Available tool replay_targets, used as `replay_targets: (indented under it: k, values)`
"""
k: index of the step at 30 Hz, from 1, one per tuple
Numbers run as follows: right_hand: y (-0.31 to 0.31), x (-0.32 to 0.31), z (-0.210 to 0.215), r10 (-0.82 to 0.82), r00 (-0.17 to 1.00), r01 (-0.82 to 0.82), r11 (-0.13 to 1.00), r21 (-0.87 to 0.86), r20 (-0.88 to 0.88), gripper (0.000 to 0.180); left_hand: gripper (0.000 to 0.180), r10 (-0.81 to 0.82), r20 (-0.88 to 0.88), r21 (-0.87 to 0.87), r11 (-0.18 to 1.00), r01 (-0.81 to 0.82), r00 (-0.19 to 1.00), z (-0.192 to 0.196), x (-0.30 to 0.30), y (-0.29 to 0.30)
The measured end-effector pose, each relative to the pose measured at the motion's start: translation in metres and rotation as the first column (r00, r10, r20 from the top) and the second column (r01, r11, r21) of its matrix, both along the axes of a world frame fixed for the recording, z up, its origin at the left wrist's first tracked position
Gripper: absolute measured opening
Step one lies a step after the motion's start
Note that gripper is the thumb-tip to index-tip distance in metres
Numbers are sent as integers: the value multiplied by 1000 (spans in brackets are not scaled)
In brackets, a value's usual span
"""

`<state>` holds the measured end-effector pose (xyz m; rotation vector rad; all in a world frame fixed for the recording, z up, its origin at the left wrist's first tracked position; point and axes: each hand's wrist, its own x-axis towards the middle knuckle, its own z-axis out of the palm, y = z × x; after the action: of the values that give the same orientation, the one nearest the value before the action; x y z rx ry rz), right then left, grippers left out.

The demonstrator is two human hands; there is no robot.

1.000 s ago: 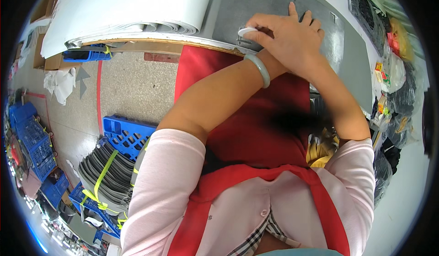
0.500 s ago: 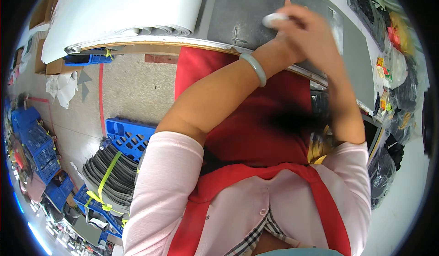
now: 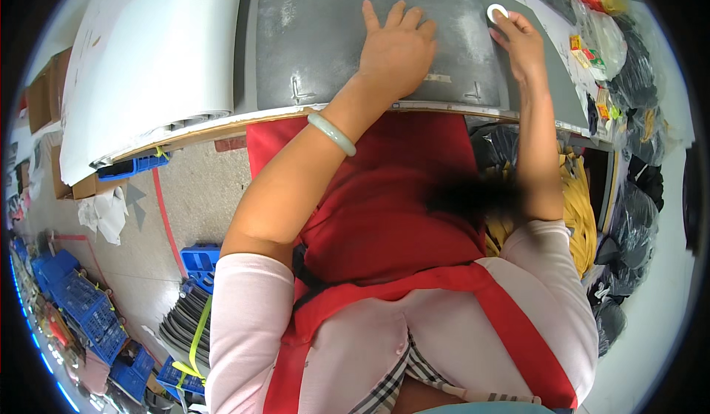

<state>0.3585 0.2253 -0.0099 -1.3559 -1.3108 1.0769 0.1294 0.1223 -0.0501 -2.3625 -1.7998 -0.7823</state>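
Grey sheet [image 3: 325, 36] lengthwise under left hand [image 3: 396, 48]

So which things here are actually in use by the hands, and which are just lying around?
In use:
- left hand, flat on the grey mat
- right hand, fingertips on a small white round piece at the mat's far right corner

Lying about:
- white sheet stack
- blue crates
- yellow cord bundle
- black bags
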Motion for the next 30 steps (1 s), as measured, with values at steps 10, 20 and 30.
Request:
replay_targets:
  k: [10, 20, 30]
  values:
    - [15, 10, -9, 282, 952, -300, 937, -178, -119, 38, 31, -419, 369, 349, 890, 294, 829, 50, 8, -42]
    - [4, -33, -6, 276, 442, -526, 850, 2, -853, 46, 30, -192, 265, -248, 933, 260, 945, 54, -74, -80]
    - [-20, -33, 3, 65, 780, -229, 955, -187, -623, 38, 18, -242, 274, -240, 920, 310, 931, 49, -76, -75]
